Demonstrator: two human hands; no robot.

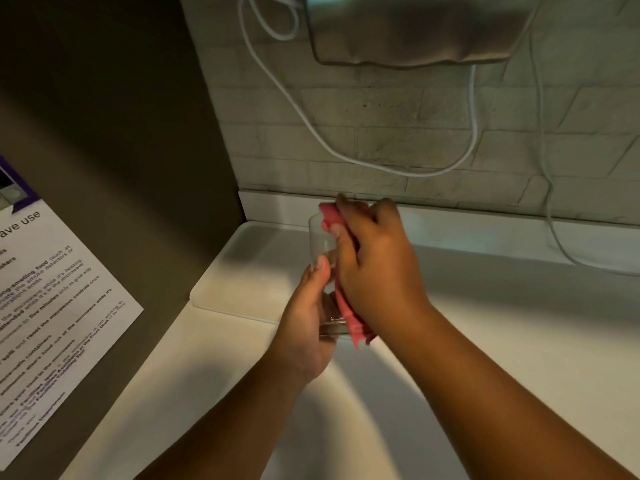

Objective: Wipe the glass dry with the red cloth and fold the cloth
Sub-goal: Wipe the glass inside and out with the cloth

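A clear drinking glass (pixel 320 239) is held above the white counter, tilted with its rim towards the wall. My left hand (pixel 310 317) grips its lower part and base, thumb up along the side. My right hand (pixel 374 258) presses the red cloth (pixel 348 317) against the right side of the glass. The cloth shows at the rim by my fingertips and hangs down under my palm past the base. Most of the cloth is hidden by my right hand.
A white tray (pixel 242 271) lies on the counter (pixel 485 323) under and left of the glass. White cables (pixel 346 157) hang on the brick wall below a grey appliance (pixel 415 32). A dark cabinet side with a printed notice (pixel 52 306) stands at the left.
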